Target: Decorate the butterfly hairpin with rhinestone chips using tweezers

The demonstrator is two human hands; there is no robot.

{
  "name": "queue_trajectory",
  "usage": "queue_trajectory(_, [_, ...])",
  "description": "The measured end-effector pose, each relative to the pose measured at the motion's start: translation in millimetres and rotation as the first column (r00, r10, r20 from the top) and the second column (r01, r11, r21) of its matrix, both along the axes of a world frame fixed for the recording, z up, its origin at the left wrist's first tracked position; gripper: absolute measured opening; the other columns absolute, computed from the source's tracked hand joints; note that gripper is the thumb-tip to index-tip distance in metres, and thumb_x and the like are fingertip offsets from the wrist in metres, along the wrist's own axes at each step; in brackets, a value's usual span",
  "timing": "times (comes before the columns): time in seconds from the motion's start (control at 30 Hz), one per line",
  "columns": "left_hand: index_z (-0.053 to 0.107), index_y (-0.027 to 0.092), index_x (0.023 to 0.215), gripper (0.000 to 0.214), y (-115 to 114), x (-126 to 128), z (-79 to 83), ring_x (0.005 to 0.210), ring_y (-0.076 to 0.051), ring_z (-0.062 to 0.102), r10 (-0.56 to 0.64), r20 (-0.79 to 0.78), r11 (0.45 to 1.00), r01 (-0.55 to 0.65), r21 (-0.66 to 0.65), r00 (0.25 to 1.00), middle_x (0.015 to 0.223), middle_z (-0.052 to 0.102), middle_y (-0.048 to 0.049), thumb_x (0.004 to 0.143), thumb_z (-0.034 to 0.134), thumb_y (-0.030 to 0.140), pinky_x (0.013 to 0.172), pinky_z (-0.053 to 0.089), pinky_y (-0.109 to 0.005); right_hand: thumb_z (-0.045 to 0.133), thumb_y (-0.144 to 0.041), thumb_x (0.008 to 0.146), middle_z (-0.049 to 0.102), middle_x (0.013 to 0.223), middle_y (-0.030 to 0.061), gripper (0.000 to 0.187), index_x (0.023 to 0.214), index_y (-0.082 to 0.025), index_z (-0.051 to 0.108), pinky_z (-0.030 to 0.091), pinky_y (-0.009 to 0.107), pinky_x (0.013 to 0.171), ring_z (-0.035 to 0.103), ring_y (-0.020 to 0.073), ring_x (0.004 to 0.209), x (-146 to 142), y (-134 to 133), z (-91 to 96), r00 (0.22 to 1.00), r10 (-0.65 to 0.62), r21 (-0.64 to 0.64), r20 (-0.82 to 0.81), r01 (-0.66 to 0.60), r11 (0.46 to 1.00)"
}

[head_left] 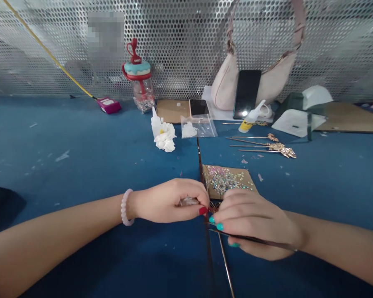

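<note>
My left hand [174, 203], wearing a pale bead bracelet [127, 207], is closed, thumb and forefinger pinched at the ornamented head of a metal hairpin [225, 261]. Something whitish or clear shows inside its curled fingers; its kind is unclear. The hairpin's long shaft runs down toward the bottom edge. In my right hand [255, 221] lies a pair of dark tweezers [256, 239], tips pointing left beneath the hairpin's head. The right fingertips are close to that head and partly hide it. Just behind the hands, a cardboard piece [245, 176] carries many small shiny rhinestones [222, 179].
Several gold hairpins [276, 147] lie at right behind the cardboard. Glue bottles [250, 120], crumpled tissue [165, 138], a small plastic bag [202, 127], phones [199, 108], a cup [142, 85] and a handbag [225, 82] line the back, before a perforated metal panel [180, 45].
</note>
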State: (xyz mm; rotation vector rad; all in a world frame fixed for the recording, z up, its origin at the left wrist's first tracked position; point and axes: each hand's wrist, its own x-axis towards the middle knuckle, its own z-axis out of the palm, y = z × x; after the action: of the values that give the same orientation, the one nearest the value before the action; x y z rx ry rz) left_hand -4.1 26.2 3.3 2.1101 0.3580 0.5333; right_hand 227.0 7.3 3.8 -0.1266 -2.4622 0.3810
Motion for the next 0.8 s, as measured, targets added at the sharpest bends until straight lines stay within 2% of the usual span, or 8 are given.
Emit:
queue_trajectory(0.13, [0.059,0.014,0.107,0.021,-0.1,-2.8,-1.7,0.085,-0.017,0.062,0.032,-0.023,0.999,-0.032,0.005,0.999,0.103,0.061,-0.0067,0.096,0.054,0.031,0.075,0.054,-0.034,0.048,-0.015,0.091,0.071,0.085,0.0099,0.015,0.103,-0.014,0.056,0.053,0.032,0.075,0.065,0.0158,0.078,-1.2,0.2,2.0,0.998,-0.026,-0.094,-0.056,0.021,0.995])
queue_trajectory(0.23, [0.058,0.014,0.111,0.023,-0.6,-3.7,-1.9,0.088,-0.017,0.062,0.069,-0.029,0.997,-0.069,0.029,0.997,0.106,0.060,-0.0075,0.096,0.054,0.031,0.076,0.054,-0.035,0.049,-0.013,0.089,0.069,0.082,0.0074,0.015,0.101,-0.018,0.058,0.055,0.028,0.070,0.066,0.0147,0.076,-1.1,-0.4,2.4,0.977,-0.162,-0.190,-0.139,0.134,0.973])
queue_trajectory(0.3, [0.058,0.014,0.111,0.023,-1.5,-3.4,-1.8,0.087,-0.017,0.062,0.091,-0.034,0.994,-0.088,0.066,0.995,0.106,0.060,-0.0074,0.096,0.054,0.031,0.075,0.055,-0.035,0.053,-0.013,0.086,0.070,0.083,0.0044,0.014,0.095,-0.022,0.060,0.056,0.025,0.068,0.068,0.0144,0.077,0.4,1.1,0.6,0.915,-0.362,-0.272,-0.181,0.307,0.912])
queue_trajectory(0.4, [0.059,0.013,0.106,0.020,-4.3,-1.9,-1.7,0.082,-0.016,0.061,0.094,-0.046,0.982,-0.085,0.169,0.995,0.100,0.061,-0.0059,0.096,0.054,0.030,0.072,0.054,-0.032,0.058,-0.015,0.084,0.070,0.086,0.0025,0.012,0.091,-0.023,0.063,0.057,0.022,0.064,0.069,0.0139,0.077,7.1,7.7,-4.3,0.767,-0.614,-0.376,-0.186,0.522,0.766])
queue_trajectory(0.5, [0.060,0.013,0.096,0.013,-9.1,0.0,-2.2,0.081,-0.015,0.061,0.024,-0.071,0.948,0.000,0.318,0.997,0.096,0.062,-0.0061,0.095,0.050,0.022,0.069,0.052,-0.027,0.059,-0.019,0.084,0.070,0.084,0.0036,0.007,0.089,-0.021,0.063,0.058,0.022,0.060,0.069,0.0142,0.071,19.2,14.8,-8.1,0.661,-0.732,-0.435,-0.165,0.617,0.656])
queue_trajectory(0.57, [0.061,0.014,0.097,0.014,-12.4,1.1,-2.5,0.084,-0.017,0.062,-0.045,-0.102,0.902,0.085,0.423,0.994,0.101,0.063,-0.0078,0.094,0.047,0.017,0.069,0.050,-0.027,0.060,-0.022,0.083,0.069,0.079,0.0033,0.005,0.085,-0.019,0.062,0.058,0.023,0.057,0.068,0.0143,0.067,27.7,16.6,-9.0,0.609,-0.781,-0.469,-0.142,0.653,0.595])
queue_trajectory(0.7, [0.059,0.014,0.107,0.021,-16.3,2.6,-1.8,0.074,-0.017,0.061,-0.105,-0.157,0.808,0.176,0.562,0.982,0.106,0.065,-0.0084,0.096,0.042,0.018,0.062,0.047,-0.029,0.062,-0.025,0.080,0.068,0.072,0.0017,0.007,0.080,-0.019,0.061,0.056,0.023,0.054,0.067,0.0139,0.062,35.3,14.5,-8.5,0.569,-0.817,-0.496,-0.091,0.686,0.532])
queue_trajectory(0.8, [0.057,0.013,0.112,0.024,-16.4,3.6,0.1,0.074,-0.018,0.060,-0.114,-0.185,0.775,0.203,0.599,0.976,0.109,0.065,-0.0082,0.095,0.041,0.016,0.061,0.046,-0.030,0.062,-0.028,0.079,0.069,0.075,0.0022,0.009,0.078,-0.019,0.061,0.057,0.024,0.058,0.067,0.0150,0.066,32.2,13.8,-8.4,0.599,-0.798,-0.480,-0.059,0.684,0.549])
